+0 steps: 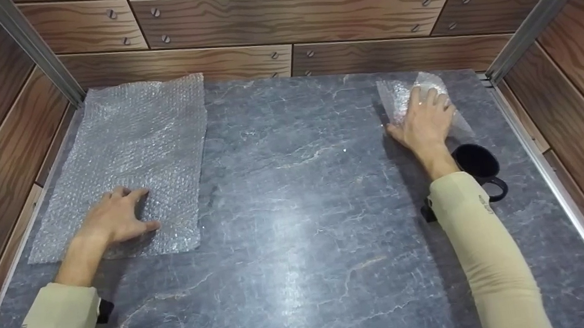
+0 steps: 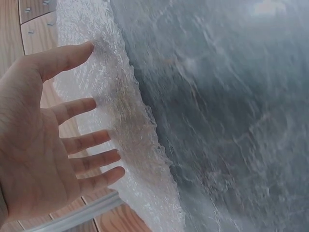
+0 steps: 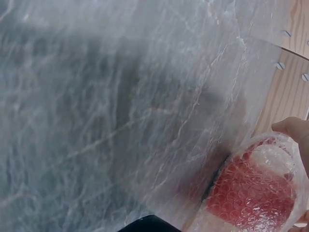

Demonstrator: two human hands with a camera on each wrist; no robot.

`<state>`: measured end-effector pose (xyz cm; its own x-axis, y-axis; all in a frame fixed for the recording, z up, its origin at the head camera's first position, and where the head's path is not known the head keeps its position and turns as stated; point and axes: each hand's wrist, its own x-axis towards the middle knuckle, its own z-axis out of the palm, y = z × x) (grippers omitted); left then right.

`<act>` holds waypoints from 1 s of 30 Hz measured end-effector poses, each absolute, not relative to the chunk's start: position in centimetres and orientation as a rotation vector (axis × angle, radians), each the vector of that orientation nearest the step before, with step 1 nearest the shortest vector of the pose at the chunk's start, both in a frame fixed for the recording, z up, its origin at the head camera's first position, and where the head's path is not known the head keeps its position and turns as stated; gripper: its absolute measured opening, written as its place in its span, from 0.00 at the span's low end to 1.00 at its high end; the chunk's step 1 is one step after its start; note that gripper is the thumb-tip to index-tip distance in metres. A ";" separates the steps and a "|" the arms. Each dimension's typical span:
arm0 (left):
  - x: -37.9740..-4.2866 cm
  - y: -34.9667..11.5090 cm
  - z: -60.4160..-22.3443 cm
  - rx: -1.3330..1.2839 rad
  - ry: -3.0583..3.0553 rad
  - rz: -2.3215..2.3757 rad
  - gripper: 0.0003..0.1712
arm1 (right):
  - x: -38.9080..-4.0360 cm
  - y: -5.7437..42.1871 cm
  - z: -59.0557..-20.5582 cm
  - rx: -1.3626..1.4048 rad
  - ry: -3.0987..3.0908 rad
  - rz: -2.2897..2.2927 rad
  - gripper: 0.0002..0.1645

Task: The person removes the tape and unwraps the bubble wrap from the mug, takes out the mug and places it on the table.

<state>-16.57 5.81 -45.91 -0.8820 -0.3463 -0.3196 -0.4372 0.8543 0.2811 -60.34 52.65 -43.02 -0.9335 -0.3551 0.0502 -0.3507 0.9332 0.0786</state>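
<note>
A sheet of bubble wrap (image 1: 138, 134) lies flat on the left of the table. Over its lower part is my left hand (image 1: 114, 219), fingers spread and holding nothing; the left wrist view shows the palm of this left hand (image 2: 38, 145) beside the sheet (image 2: 140, 159). At the far right my right hand (image 1: 427, 122) grips a bubble-wrapped bundle (image 1: 399, 98), mostly hidden under it. Through the wrap of the bundle (image 3: 251, 188) something red shows; its kind cannot be told. The thumb (image 3: 289, 126) lies along one side of it.
A black mug (image 1: 477, 162) stands upright just behind the right wrist, its handle toward me. The grey marbled table (image 1: 285, 211) is bounded by wood-patterned walls (image 1: 291, 18) at the back and sides, with metal posts (image 1: 536, 19) at the far corners.
</note>
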 end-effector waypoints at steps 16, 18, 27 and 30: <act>-15.9 4.1 -46.1 -0.651 2.742 0.528 0.58 | -60.2 52.7 -42.9 0.579 -3.017 -0.101 0.70; -15.9 4.1 -46.1 -0.659 2.740 0.533 0.58 | -60.3 52.8 -42.9 0.582 -3.004 -0.071 0.68; -16.1 4.4 -46.1 -0.674 2.736 0.535 0.60 | -60.8 53.0 -42.9 0.610 -2.976 -0.065 0.65; -16.2 4.5 -46.1 -0.676 2.730 0.540 0.59 | -61.0 53.0 -42.9 0.625 -2.961 -0.058 0.66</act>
<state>-16.20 4.52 -46.12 -0.8523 -0.3896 -0.3489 -0.4931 0.8210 0.2878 -60.96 53.03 -42.87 -0.9085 -0.4048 0.1038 -0.4004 0.9143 0.0608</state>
